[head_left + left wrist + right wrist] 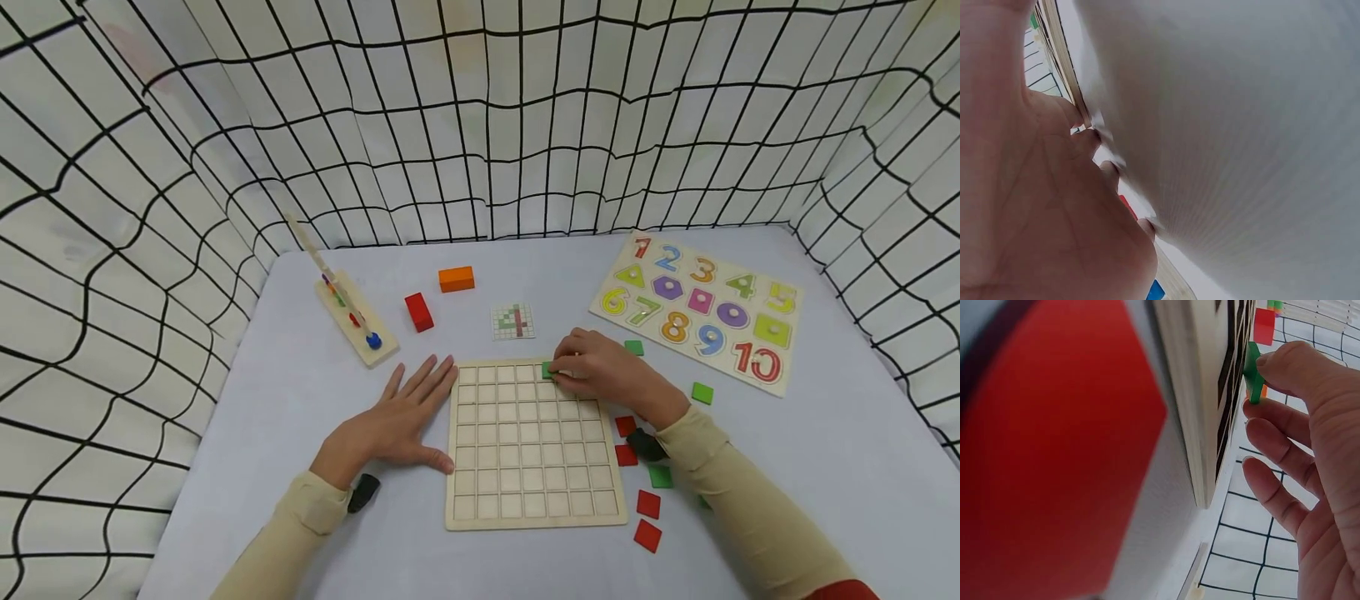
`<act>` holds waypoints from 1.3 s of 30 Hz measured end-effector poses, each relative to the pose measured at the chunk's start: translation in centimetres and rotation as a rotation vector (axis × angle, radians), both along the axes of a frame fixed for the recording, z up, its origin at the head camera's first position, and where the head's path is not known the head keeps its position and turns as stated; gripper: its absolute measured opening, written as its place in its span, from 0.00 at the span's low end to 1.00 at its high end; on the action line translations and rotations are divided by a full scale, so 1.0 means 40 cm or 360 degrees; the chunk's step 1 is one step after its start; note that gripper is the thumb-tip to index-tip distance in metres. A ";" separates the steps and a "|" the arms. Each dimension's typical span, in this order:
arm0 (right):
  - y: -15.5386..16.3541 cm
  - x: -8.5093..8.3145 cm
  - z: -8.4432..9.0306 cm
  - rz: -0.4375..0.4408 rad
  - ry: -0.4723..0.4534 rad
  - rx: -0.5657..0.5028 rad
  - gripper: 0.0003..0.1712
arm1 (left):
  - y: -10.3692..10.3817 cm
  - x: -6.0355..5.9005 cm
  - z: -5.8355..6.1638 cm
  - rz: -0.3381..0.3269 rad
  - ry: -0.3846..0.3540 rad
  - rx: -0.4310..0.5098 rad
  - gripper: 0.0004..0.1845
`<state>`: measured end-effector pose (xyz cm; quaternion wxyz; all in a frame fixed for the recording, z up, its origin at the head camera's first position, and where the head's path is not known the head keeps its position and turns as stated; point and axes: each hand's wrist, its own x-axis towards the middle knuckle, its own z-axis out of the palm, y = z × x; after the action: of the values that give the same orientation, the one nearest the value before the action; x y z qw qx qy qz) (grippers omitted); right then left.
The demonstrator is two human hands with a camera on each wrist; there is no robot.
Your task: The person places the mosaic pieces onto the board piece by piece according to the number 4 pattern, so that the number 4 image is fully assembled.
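A pale wooden grid board (pixel 529 482) with square recesses lies in the middle of the table. Between thumb and forefinger my right hand (pixel 600 367) pinches a green square tile (pixel 547 370) over the board's top row; the right wrist view shows the green tile (pixel 1251 375) tilted on edge. My left hand (pixel 401 423) rests flat with fingers spread, its thumb and index fingertip at the board's left edge. Loose red tiles (pixel 648 504) and green tiles (pixel 661 477) lie right of the board, some partly hidden by my right arm. Behind the board is a small grid pattern card (pixel 513 322).
A number-and-shape puzzle board (pixel 693 308) lies at the back right. Orange (pixel 457 279) and red (pixel 419 312) blocks sit behind the board. At the left stands a wooden toy with an upright strip and coloured pieces (pixel 357 319). Black netting (pixel 487 125) encloses the table's back and sides.
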<state>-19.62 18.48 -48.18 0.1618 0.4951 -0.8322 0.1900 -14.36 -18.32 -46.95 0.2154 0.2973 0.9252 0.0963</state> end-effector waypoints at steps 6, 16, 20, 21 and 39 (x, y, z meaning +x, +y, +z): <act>-0.006 0.006 0.009 -0.0004 -0.0046 0.0083 0.07 | 0.002 0.001 0.011 0.0002 -0.0017 -0.0020 0.75; -0.027 0.007 0.016 0.0039 -0.0152 0.0108 0.06 | 0.011 0.005 0.017 0.0001 -0.0023 -0.0007 0.75; -0.031 0.009 0.019 0.0012 -0.0174 0.0128 0.06 | 0.012 0.002 0.016 -0.0007 -0.0016 -0.0027 0.75; -0.032 0.010 0.020 0.0006 -0.0183 0.0133 0.06 | 0.012 0.001 0.016 -0.0007 -0.0014 -0.0028 0.75; 0.032 0.022 0.084 -0.0295 -0.0610 0.0226 0.15 | 0.009 0.005 0.019 -0.0018 0.0000 0.0017 0.72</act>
<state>-18.73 19.77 -44.84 -0.0177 0.3814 -0.9010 0.2059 -14.16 -17.96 -46.19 0.2145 0.3038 0.9229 0.0998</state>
